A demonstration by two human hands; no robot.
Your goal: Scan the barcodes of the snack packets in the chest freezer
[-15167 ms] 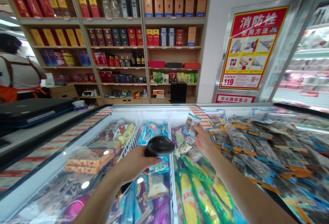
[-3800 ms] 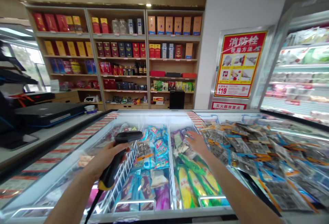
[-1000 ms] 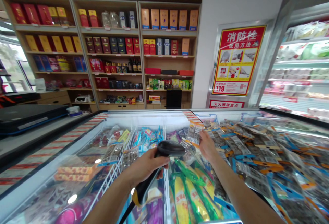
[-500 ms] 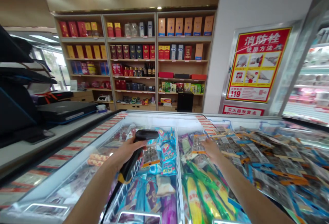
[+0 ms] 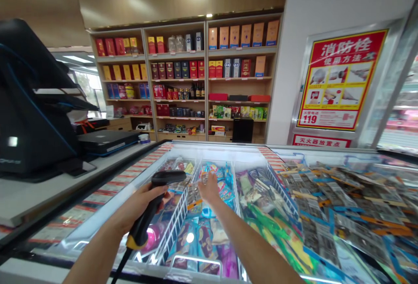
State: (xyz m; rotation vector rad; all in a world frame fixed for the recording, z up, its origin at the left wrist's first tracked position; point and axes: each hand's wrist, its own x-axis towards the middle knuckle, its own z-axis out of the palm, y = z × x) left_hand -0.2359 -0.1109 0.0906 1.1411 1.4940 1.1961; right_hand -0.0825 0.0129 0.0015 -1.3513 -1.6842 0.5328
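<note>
My left hand [image 5: 146,201] is wrapped round the handle of a black-and-yellow barcode scanner [image 5: 170,177], whose head points right and whose cable hangs down. To its right, my right hand [image 5: 209,188] pinches a small clear packet with an orange edge [image 5: 204,176], mostly covered by the fingers. Under that hand, another clear, orange-edged packet [image 5: 194,205] lies near blue ice-cream packets [image 5: 227,192]. These rest in a white wire basket [image 5: 174,227] inside a chest freezer [image 5: 215,148].
Many clear packets with blue and orange edges [image 5: 352,201] are heaped on the right side of the freezer. A black checkout terminal [image 5: 32,101] and a flat black case [image 5: 107,140] stand on the left counter. Shelves of boxes [image 5: 178,70] line the back wall.
My right hand has moved left with the clear packet, from the right basket to near the scanner. The scanner has shifted slightly left, and the view has turned a little left.
</note>
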